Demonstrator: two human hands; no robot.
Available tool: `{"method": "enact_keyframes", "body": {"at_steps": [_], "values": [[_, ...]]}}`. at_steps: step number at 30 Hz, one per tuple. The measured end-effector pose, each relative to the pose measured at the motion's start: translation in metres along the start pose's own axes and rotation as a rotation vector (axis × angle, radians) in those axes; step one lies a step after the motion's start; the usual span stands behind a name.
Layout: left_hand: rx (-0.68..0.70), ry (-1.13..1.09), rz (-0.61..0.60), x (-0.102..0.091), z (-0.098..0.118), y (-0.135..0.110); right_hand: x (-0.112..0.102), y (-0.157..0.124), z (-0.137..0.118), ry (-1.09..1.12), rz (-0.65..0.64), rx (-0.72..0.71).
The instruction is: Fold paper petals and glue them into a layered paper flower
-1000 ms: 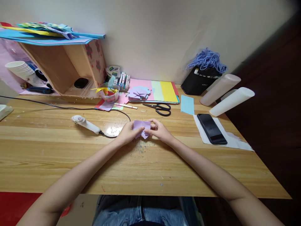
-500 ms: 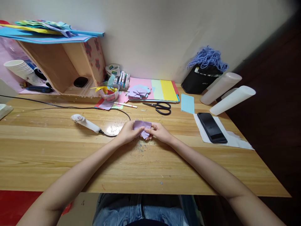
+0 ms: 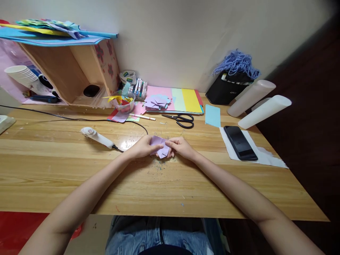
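Paper (image 3: 157,140), purple and folded, sat above the pale-brown wooden tabletop (image 3: 159,193), pinched between thumb and fingers of your left hand (image 3: 145,146) and right hand (image 3: 182,147), both nearly closed, presumably steadying its creases.

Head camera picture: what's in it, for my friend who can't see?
A left hand and right hand hold a folded purple paper between them over a light-brown wooden table. Black-handled metal scissors lie beyond; a white, rod-shaped corded device lies to the left.
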State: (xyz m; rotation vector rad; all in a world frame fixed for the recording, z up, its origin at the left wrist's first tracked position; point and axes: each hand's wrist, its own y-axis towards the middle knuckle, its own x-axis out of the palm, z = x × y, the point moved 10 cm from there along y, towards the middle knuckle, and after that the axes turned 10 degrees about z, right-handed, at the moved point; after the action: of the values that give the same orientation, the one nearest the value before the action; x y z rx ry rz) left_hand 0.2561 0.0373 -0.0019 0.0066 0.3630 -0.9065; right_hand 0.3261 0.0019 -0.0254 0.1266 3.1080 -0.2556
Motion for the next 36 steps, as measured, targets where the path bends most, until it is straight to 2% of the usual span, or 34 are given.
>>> {"method": "enact_keyframes", "body": {"at_steps": [5,9,12,14,18,21,24,27,29,30,31,34,36], "values": [[-0.008,-0.026,-0.028,0.002,-0.006,0.002,0.002,0.0,-0.002,0.018,-0.006,-0.004],[-0.058,-0.073,0.138,-0.013,-0.014,0.006,-0.006,0.001,-0.002,0.03,0.063,-0.034],[0.03,-0.129,0.249,-0.024,0.001,0.003,-0.014,0.001,-0.005,0.079,0.147,-0.064],[0.121,-0.078,0.297,-0.031,0.016,-0.007,-0.015,-0.002,-0.009,0.107,0.177,-0.087],[0.271,0.136,0.419,-0.049,0.039,-0.04,0.001,-0.008,-0.027,0.098,0.145,-0.139],[0.325,0.274,0.612,-0.08,0.049,-0.069,0.035,-0.008,-0.042,0.027,-0.007,-0.161],[0.384,0.371,0.871,-0.125,0.067,-0.108,0.068,0.0,-0.065,-0.055,-0.092,-0.262],[0.502,0.429,1.296,-0.184,0.091,-0.17,0.096,0.021,-0.082,-0.196,-0.03,-0.394],[0.557,0.407,1.571,-0.22,0.092,-0.213,0.118,0.041,-0.083,-0.335,0.03,-0.432],[0.566,0.382,1.691,-0.237,0.086,-0.23,0.131,0.051,-0.079,-0.404,0.037,-0.434],[0.551,0.335,1.759,-0.253,0.075,-0.24,0.146,0.061,-0.075,-0.466,0.034,-0.437],[0.432,0.111,1.816,-0.295,0.023,-0.246,0.192,0.082,-0.067,-0.611,-0.012,-0.487],[0.324,-0.021,1.808,-0.311,-0.015,-0.239,0.213,0.09,-0.064,-0.637,-0.039,-0.522]]}}
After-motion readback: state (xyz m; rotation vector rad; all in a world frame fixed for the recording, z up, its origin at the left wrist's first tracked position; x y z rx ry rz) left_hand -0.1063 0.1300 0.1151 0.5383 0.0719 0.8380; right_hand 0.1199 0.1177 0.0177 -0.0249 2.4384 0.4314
